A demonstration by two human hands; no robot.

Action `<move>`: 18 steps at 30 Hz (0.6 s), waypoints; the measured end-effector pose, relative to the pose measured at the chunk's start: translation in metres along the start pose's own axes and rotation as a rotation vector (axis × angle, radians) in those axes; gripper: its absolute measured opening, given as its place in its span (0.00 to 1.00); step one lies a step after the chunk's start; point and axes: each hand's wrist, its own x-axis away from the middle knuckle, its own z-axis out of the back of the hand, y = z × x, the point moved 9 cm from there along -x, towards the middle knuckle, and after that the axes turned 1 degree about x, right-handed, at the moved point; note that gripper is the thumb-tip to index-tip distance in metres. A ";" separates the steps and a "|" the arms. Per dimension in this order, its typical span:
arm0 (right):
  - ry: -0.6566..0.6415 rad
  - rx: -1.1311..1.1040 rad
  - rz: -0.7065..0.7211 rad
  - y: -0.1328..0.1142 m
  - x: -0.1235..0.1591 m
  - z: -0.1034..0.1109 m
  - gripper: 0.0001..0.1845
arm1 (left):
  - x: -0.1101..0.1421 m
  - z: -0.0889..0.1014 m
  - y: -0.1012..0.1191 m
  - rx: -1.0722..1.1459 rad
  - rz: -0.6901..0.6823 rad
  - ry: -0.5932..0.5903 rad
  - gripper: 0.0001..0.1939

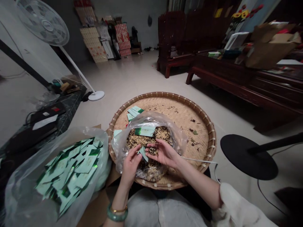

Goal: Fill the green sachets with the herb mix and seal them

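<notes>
Green-and-white foil sachets (71,170) lie heaped in a clear plastic bag (21,195) at near left (only a few are on the bamboo tray (201,132)), while one sachet (143,154) is gripped by the left hand (130,167) and a pinch of tea leaves (152,151) is held between the closed fingers of the right hand (165,154) over the tea-filled bag (172,134) at the tray's centre.

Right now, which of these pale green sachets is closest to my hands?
The sachet pinched by your left hand, just beside your right hand. The others lie apart, on the bamboo tray or in plastic bags.
</notes>
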 end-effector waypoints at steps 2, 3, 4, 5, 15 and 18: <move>0.004 -0.002 0.000 -0.002 0.002 -0.002 0.18 | -0.001 -0.005 0.004 -0.013 -0.011 -0.030 0.24; 0.002 0.002 0.001 -0.003 0.003 -0.003 0.18 | -0.002 -0.006 0.004 -0.023 -0.007 -0.036 0.23; -0.002 0.009 0.007 -0.005 0.005 -0.005 0.17 | -0.003 -0.007 0.004 -0.043 -0.002 -0.034 0.22; -0.007 0.018 0.017 -0.007 0.007 -0.007 0.16 | -0.004 -0.008 0.004 -0.071 0.003 -0.029 0.21; -0.094 0.274 0.071 -0.023 0.035 -0.056 0.08 | -0.039 -0.040 0.009 -0.121 0.114 -0.170 0.26; -0.063 0.351 0.113 -0.031 0.031 -0.056 0.09 | -0.050 -0.046 0.016 -0.139 0.143 -0.205 0.31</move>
